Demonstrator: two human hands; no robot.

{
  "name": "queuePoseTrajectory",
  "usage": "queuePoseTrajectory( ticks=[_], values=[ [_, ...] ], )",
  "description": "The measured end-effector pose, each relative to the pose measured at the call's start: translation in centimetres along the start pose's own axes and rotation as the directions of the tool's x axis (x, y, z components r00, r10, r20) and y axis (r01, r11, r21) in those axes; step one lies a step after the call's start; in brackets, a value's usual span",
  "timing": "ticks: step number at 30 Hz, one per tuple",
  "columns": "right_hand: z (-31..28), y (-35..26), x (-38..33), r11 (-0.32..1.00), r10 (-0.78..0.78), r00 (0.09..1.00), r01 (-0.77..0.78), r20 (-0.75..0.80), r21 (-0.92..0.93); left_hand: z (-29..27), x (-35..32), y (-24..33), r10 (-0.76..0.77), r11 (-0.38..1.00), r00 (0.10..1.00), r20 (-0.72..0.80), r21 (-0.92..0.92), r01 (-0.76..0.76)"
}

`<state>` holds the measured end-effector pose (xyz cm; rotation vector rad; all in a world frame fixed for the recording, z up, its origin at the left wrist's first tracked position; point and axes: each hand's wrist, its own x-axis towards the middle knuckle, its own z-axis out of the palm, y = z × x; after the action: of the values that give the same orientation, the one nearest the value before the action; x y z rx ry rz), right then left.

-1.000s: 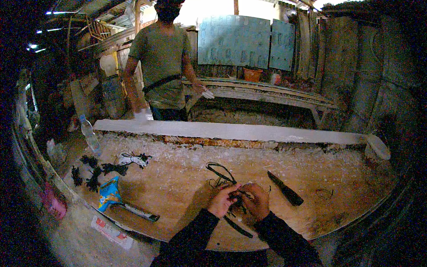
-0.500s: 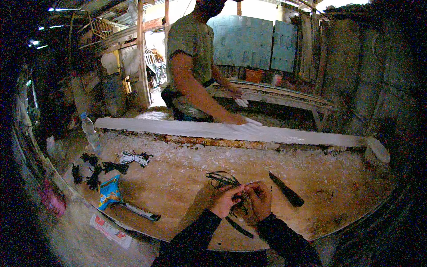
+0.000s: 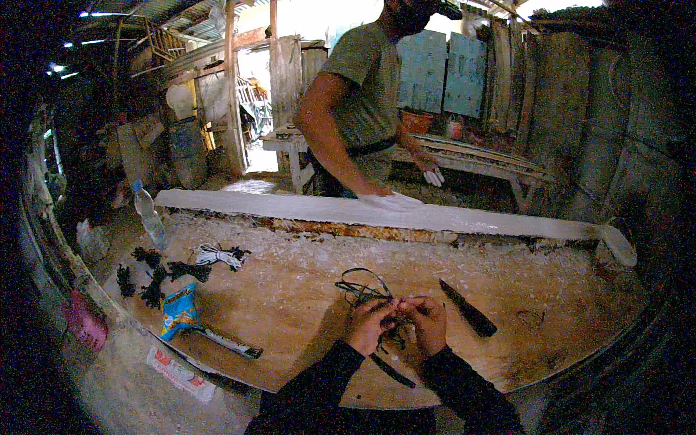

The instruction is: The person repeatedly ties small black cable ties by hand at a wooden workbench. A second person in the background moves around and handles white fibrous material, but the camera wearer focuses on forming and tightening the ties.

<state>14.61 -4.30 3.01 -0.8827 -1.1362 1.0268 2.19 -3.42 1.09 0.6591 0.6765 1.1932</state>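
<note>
A: What is biggest here?
B: The wooden table (image 3: pixel 290 290), with a pale plank (image 3: pixel 377 214) along its twelve o'clock edge, where another person's hand (image 3: pixel 388 197) presses.

A: And smaller?
B: A dark knife (image 3: pixel 467 317) at three o'clock of the hands. The left hand (image 3: pixel 370 325) and right hand (image 3: pixel 429 322) meet, fingers pinched on a black cord tangle (image 3: pixel 366 288).

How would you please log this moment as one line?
left hand: pinching dark cord | right hand: same cord | dark knife: on table, right of hands
</note>
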Motion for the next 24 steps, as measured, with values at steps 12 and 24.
queuePoseTrajectory(
  ticks=[12,24],
  values=[
    [0.8,-1.4,-0.6,0.974,-0.053,0.996,0.068,0.075,-0.216,0.7,-0.3,0.4,0.085,0.981,0.994,-0.071,0.181,-0.071],
    [-0.9,-2.5,0.2,0.748,0.426,0.77,-0.595,0.475,0.294,0.0,-0.3,1.5,0.095,0.975,0.967,0.235,0.174,-0.138]
  ],
)
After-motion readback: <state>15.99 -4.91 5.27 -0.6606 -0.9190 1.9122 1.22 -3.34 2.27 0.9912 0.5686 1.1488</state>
